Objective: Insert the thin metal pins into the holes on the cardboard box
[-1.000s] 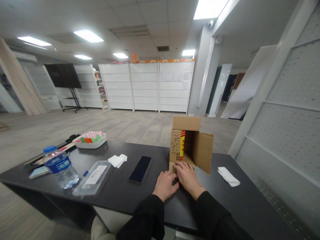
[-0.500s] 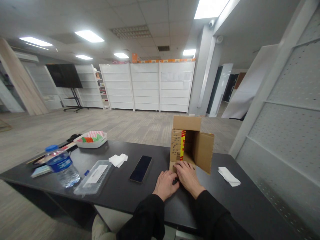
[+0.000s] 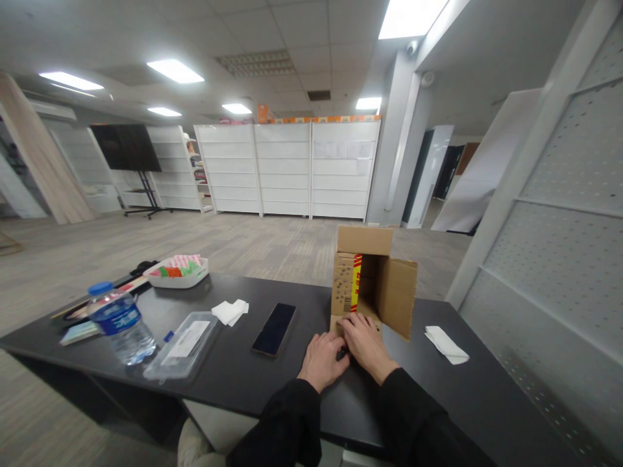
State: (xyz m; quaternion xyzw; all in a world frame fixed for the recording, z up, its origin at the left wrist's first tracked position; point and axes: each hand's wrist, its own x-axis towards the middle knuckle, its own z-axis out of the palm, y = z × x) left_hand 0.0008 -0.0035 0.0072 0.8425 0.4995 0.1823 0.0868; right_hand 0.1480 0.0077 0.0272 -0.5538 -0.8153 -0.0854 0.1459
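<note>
An open cardboard box (image 3: 344, 282) stands on the black table, its mouth facing me and its flaps spread up, right and down. My right hand (image 3: 366, 345) rests over the box's lower flap with bent fingers. Close beside it, my left hand (image 3: 322, 360) lies on the table with curled fingertips near the flap's left edge. Something small and dark shows between the hands, too covered to name. Both hands look closed, and what they hold, if anything, is hidden.
A phone (image 3: 274, 329) lies left of my hands, near folded tissues (image 3: 230, 312) and a clear plastic case (image 3: 182, 347). Farther left are a water bottle (image 3: 121, 324) and a white tray (image 3: 180, 280) of colourful packets. Another tissue (image 3: 446, 344) lies at right, near a perforated panel (image 3: 559, 259).
</note>
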